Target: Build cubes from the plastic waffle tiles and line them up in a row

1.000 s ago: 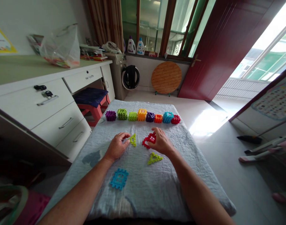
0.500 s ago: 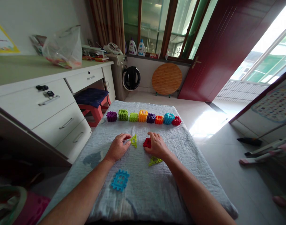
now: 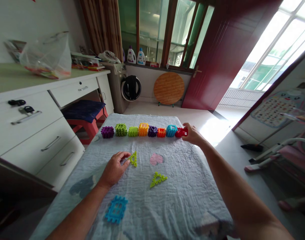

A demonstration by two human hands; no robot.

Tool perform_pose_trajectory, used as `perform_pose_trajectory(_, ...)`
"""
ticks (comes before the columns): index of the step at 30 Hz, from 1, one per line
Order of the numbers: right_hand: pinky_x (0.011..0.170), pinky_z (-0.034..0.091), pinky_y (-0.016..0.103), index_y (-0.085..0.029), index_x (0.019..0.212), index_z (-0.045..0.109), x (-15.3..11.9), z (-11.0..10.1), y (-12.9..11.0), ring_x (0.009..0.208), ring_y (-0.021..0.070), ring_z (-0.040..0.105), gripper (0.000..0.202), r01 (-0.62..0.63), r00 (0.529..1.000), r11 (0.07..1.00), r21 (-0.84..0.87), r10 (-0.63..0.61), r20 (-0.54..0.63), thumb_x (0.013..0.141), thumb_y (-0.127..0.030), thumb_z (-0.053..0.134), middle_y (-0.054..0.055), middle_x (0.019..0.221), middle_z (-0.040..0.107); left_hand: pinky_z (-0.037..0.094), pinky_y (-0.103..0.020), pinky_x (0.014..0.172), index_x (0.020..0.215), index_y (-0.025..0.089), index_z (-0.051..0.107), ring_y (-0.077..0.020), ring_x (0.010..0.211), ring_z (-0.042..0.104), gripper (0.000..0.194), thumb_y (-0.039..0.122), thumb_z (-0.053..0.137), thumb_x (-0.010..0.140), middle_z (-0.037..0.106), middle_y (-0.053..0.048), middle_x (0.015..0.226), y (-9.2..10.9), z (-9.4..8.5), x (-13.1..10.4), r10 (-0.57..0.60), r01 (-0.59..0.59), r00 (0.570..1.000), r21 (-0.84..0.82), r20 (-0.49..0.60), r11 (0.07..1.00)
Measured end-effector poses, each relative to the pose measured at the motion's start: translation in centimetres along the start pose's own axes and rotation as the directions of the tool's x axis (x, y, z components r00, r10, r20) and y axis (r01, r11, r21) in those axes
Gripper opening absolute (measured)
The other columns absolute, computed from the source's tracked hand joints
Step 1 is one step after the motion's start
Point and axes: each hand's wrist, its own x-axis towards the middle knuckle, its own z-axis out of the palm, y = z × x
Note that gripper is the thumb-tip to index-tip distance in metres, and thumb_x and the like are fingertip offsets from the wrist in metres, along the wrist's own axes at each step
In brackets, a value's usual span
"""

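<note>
My right hand (image 3: 192, 134) is at the right end of a row of toothed plastic blocks, its fingers closed on a red piece (image 3: 184, 132) beside the red block there. Thumb and fingertips of my left hand (image 3: 116, 167) pinch the left edge of a yellow-green triangular piece (image 3: 134, 159). Another yellow-green triangular piece (image 3: 158, 179) lies flat on the cloth to its right. Nearer me lies a flat blue square piece (image 3: 116, 209) with toothed edges. The row includes a turquoise block (image 3: 171, 130), an orange-yellow block (image 3: 143, 129) and a purple block (image 3: 107, 132).
A pale patterned cloth (image 3: 182, 196) covers the table. Left of it stand a white desk (image 3: 29, 133) and a red stool with a dark seat (image 3: 84, 110). A round wooden board (image 3: 168, 88) leans at the far wall, near a red door (image 3: 217, 60).
My right hand has moved away and right with the red piece, from mid-table to the row's end, uncovering the flat triangular piece. My left hand stays by its triangular piece; the view has shifted.
</note>
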Motion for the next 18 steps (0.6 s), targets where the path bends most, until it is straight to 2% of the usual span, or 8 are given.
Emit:
perform_pose_trajectory(3,0.085,0.041,0.037,-0.019,0.116,0.045,2.7,0.0,2.2,0.092,0.0234,0.052,0.062,-0.031,0.998,0.999,-0.014,0.032,0.057,0.058,-0.024,0.066,0.007,0.100,0.063,0.050,-0.036,0.086,0.097,0.018,0.063,-0.0213,0.091,0.062,0.025,0.032,0.053,0.078,0.066,-0.007,0.098,0.0,0.0,0.0,-0.005,0.005,1.000,-0.002,0.004,1.000)
perform_pose_trajectory(7,0.088,0.040,0.036,-0.017,0.123,0.042,5.0,1.1,3.4,0.097,0.0235,0.053,0.069,-0.008,0.985,1.000,-0.012,0.009,0.170,0.058,-0.018,0.064,0.009,0.107,0.062,0.051,-0.037,0.086,0.096,0.019,0.063,-0.0219,0.091,0.063,0.026,0.033,0.054,0.077,0.067,-0.007,0.098,0.2,-0.3,-0.1,-0.024,0.024,1.000,-0.014,-0.009,1.000)
perform_pose_trajectory(13,0.088,0.042,0.036,-0.019,0.135,0.034,6.6,1.7,4.9,0.098,0.0233,0.054,0.082,0.045,0.955,0.999,0.004,-0.044,0.294,0.057,-0.011,0.061,0.008,0.111,0.062,0.052,-0.038,0.086,0.096,0.020,0.064,-0.0226,0.092,0.063,0.024,0.033,0.055,0.077,0.067,-0.006,0.097,0.4,-0.4,-0.1,-0.021,0.021,1.000,-0.025,-0.011,0.999)
perform_pose_trajectory(18,0.083,0.045,0.032,-0.022,0.140,0.032,7.2,2.1,5.6,0.096,0.0218,0.054,0.089,0.047,0.949,0.999,0.028,-0.053,0.311,0.057,-0.011,0.061,0.007,0.114,0.060,0.051,-0.038,0.087,0.096,0.020,0.063,-0.0224,0.092,0.063,0.023,0.032,0.054,0.079,0.067,-0.006,0.096,0.4,-0.3,-0.1,-0.022,0.022,1.000,-0.011,0.008,1.000)
